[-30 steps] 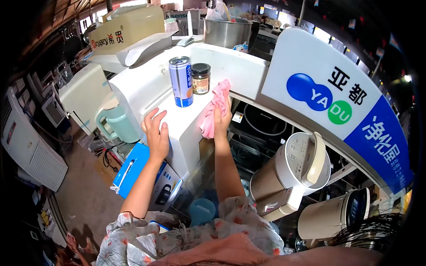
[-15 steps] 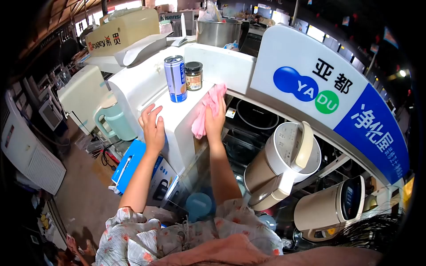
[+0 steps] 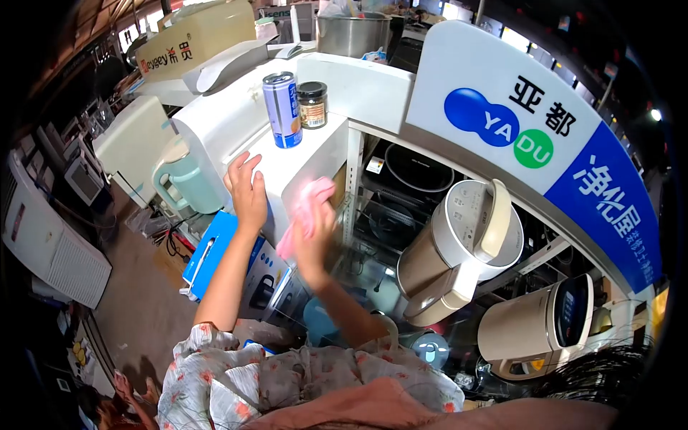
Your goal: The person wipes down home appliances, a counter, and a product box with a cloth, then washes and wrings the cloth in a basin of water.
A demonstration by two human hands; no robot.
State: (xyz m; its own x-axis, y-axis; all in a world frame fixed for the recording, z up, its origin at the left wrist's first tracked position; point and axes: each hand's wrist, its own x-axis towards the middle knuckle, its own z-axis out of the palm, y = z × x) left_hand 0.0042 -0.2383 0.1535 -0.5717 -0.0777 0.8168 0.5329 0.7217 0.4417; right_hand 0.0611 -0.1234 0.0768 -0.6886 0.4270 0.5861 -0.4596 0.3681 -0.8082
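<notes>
My right hand (image 3: 317,247) grips a pink cloth (image 3: 313,204) in front of the near face of a white counter block (image 3: 304,154); hand and cloth are slightly blurred. At the block's left edge rests my left hand (image 3: 247,193), fingers spread and holding nothing. A blue and silver drink can (image 3: 283,111) stands upright on top of the block. Beside it, touching or nearly so, is a small dark-lidded jar (image 3: 312,106).
Right of my hands, a beige soymilk maker (image 3: 459,244) stands on a glass shelf, with another beige appliance (image 3: 530,333) nearby. A large YADU sign (image 3: 502,107) rises behind. Left are a mint-green kettle (image 3: 188,183) and a blue box (image 3: 215,251).
My right hand has brought the pink cloth down and left, from the block's top right edge to its near face. My left hand stays at the left edge. The view has shifted slightly.
</notes>
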